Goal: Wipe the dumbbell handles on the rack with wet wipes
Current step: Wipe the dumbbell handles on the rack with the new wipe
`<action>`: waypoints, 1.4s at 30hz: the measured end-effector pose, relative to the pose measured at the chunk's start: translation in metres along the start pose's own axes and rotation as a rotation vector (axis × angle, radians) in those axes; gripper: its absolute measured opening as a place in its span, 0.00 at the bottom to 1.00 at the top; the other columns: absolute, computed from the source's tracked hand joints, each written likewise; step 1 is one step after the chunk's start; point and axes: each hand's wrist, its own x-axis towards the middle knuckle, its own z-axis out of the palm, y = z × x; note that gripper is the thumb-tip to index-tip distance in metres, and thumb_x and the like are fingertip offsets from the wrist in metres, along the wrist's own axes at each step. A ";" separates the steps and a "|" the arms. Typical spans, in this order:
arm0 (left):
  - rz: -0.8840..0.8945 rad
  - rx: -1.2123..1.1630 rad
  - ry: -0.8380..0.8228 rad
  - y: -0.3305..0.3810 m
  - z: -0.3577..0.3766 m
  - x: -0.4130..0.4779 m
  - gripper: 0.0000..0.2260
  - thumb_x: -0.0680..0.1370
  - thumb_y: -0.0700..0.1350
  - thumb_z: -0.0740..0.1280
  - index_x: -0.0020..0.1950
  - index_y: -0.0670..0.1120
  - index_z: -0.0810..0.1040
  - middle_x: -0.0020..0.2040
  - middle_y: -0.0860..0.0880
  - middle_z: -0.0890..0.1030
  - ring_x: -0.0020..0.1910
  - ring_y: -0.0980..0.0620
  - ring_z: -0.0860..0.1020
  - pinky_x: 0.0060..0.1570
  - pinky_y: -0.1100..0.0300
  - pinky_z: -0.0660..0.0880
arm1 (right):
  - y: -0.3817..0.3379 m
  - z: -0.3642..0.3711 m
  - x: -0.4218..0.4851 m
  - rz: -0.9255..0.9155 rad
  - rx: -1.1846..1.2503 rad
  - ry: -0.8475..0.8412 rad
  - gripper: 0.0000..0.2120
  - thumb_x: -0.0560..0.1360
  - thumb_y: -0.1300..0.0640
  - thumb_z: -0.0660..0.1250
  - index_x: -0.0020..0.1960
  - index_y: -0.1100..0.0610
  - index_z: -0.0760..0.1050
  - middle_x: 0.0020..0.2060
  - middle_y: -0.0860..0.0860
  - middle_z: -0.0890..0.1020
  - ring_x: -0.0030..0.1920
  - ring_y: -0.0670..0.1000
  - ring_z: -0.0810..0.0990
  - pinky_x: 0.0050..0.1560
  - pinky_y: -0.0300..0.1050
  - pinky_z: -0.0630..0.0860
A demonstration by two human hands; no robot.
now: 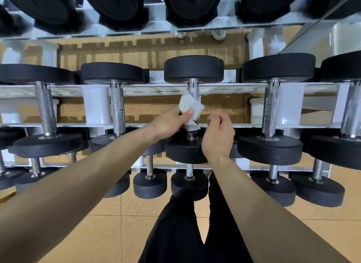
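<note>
From the head camera, a white rack point(95, 106) carries tiers of black dumbbells, seen from above. The left hand point(172, 122) grips a crumpled wet wipe point(190, 106), its thumb pressing the wipe against the knurled handle point(193, 91) of the centre dumbbell point(193, 69). This dumbbell lies across the middle tier, its handle spanning the gap between the back and front rails. Part of the wipe wraps the handle's near end, close to the front rail.

The right hand point(218, 133) sits just beside that end with its fingers curled. I cannot tell whether it pinches a corner of the wipe or holds nothing.

The step in hand appears to be rubbing this one handle. The far part near the back rail is bare metal, so the wipe likely needs to slide up and twist around it. Next would be a neighbouring handle point(270, 106) toward the rack's right edge, or the other neighbour point(117, 106).
</note>
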 end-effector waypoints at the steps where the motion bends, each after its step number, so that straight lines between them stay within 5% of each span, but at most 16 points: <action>1: 0.014 -0.035 0.069 -0.005 -0.002 -0.004 0.18 0.83 0.61 0.59 0.58 0.51 0.81 0.52 0.53 0.84 0.53 0.52 0.80 0.60 0.53 0.76 | 0.000 0.000 0.000 -0.001 0.004 -0.002 0.10 0.82 0.56 0.56 0.46 0.54 0.75 0.42 0.49 0.79 0.45 0.52 0.77 0.46 0.49 0.73; 4: 0.056 -0.178 0.316 -0.013 -0.005 -0.014 0.08 0.83 0.46 0.64 0.52 0.52 0.83 0.44 0.57 0.83 0.44 0.57 0.79 0.45 0.66 0.74 | -0.002 -0.001 0.000 -0.007 0.007 -0.011 0.09 0.82 0.56 0.56 0.48 0.52 0.75 0.44 0.49 0.80 0.46 0.52 0.78 0.47 0.49 0.74; 10: 0.070 -0.499 0.604 -0.006 0.001 -0.039 0.10 0.78 0.33 0.62 0.51 0.46 0.80 0.42 0.53 0.81 0.37 0.59 0.77 0.37 0.68 0.73 | 0.000 -0.003 -0.002 -0.073 -0.004 -0.022 0.07 0.81 0.56 0.56 0.47 0.50 0.72 0.46 0.49 0.79 0.49 0.53 0.77 0.46 0.49 0.74; 13: 0.043 -0.838 0.455 0.009 0.000 -0.059 0.12 0.77 0.31 0.59 0.49 0.44 0.78 0.38 0.49 0.79 0.34 0.54 0.75 0.36 0.60 0.73 | 0.000 -0.006 -0.004 -0.157 -0.033 -0.053 0.07 0.82 0.57 0.57 0.55 0.55 0.73 0.53 0.51 0.76 0.50 0.49 0.75 0.46 0.41 0.69; 17: 0.083 -1.188 0.078 0.022 -0.003 -0.085 0.09 0.76 0.38 0.59 0.48 0.43 0.79 0.38 0.48 0.79 0.38 0.50 0.76 0.41 0.57 0.75 | -0.018 -0.017 -0.010 -0.331 -0.120 -0.074 0.12 0.84 0.53 0.57 0.64 0.54 0.75 0.57 0.48 0.73 0.59 0.50 0.73 0.61 0.44 0.69; 19: 0.177 -1.268 -0.140 0.024 -0.004 -0.093 0.11 0.76 0.41 0.59 0.47 0.42 0.81 0.38 0.49 0.80 0.39 0.51 0.77 0.42 0.60 0.75 | -0.040 -0.029 -0.017 -0.291 0.040 -0.253 0.14 0.85 0.49 0.56 0.62 0.51 0.77 0.57 0.45 0.77 0.59 0.46 0.76 0.64 0.43 0.71; 21: 0.257 -1.301 -0.263 0.022 -0.005 -0.092 0.12 0.75 0.41 0.63 0.58 0.40 0.77 0.46 0.46 0.82 0.46 0.50 0.80 0.48 0.59 0.78 | -0.060 -0.043 -0.020 -0.117 0.278 -0.540 0.15 0.85 0.48 0.57 0.57 0.52 0.80 0.51 0.46 0.83 0.54 0.45 0.82 0.58 0.44 0.76; 24: 0.314 -1.237 -0.307 0.011 -0.007 -0.083 0.27 0.74 0.38 0.71 0.72 0.37 0.69 0.62 0.38 0.77 0.60 0.42 0.77 0.61 0.51 0.75 | -0.062 -0.058 -0.007 -0.117 0.212 -0.754 0.09 0.80 0.48 0.68 0.55 0.53 0.80 0.45 0.45 0.86 0.48 0.45 0.85 0.47 0.42 0.80; 27: 0.256 -1.090 -0.099 0.005 -0.010 -0.080 0.28 0.72 0.33 0.71 0.72 0.44 0.72 0.60 0.39 0.80 0.56 0.43 0.81 0.53 0.51 0.80 | -0.052 -0.065 0.011 -0.153 0.030 -0.814 0.20 0.70 0.55 0.79 0.59 0.52 0.78 0.52 0.49 0.86 0.53 0.49 0.86 0.51 0.47 0.81; 29: 0.258 -0.963 -0.059 0.002 -0.014 -0.078 0.31 0.71 0.33 0.72 0.72 0.48 0.72 0.59 0.41 0.82 0.55 0.45 0.83 0.51 0.53 0.81 | -0.048 -0.067 0.021 -0.091 0.056 -0.847 0.25 0.68 0.58 0.79 0.63 0.53 0.78 0.55 0.52 0.86 0.56 0.53 0.85 0.55 0.54 0.81; 32: 0.238 -0.572 -0.024 -0.001 -0.021 -0.075 0.38 0.67 0.37 0.79 0.74 0.56 0.71 0.64 0.45 0.79 0.61 0.50 0.81 0.62 0.50 0.79 | -0.052 -0.064 0.032 -0.025 0.165 -0.852 0.31 0.67 0.65 0.77 0.68 0.53 0.76 0.59 0.56 0.84 0.58 0.57 0.84 0.55 0.55 0.82; 36: 0.132 -0.429 0.243 0.001 -0.016 -0.059 0.25 0.72 0.44 0.77 0.66 0.58 0.75 0.56 0.50 0.83 0.53 0.52 0.83 0.55 0.54 0.79 | -0.055 -0.058 0.043 -0.017 0.164 -0.806 0.30 0.70 0.71 0.75 0.68 0.52 0.77 0.63 0.56 0.81 0.61 0.57 0.82 0.58 0.53 0.81; 39: 0.030 -0.487 0.438 0.000 -0.012 -0.043 0.07 0.79 0.47 0.70 0.55 0.48 0.81 0.44 0.51 0.84 0.40 0.53 0.81 0.43 0.58 0.77 | -0.054 -0.052 0.052 -0.155 -0.193 -0.701 0.31 0.71 0.65 0.77 0.69 0.45 0.73 0.67 0.47 0.74 0.66 0.51 0.74 0.61 0.43 0.74; 42: -0.064 -0.383 0.532 -0.006 -0.011 -0.030 0.13 0.82 0.51 0.65 0.41 0.44 0.78 0.36 0.48 0.79 0.34 0.51 0.76 0.36 0.60 0.71 | -0.049 -0.045 0.056 -0.183 -0.368 -0.646 0.34 0.73 0.63 0.76 0.75 0.47 0.68 0.65 0.45 0.71 0.63 0.47 0.70 0.53 0.34 0.70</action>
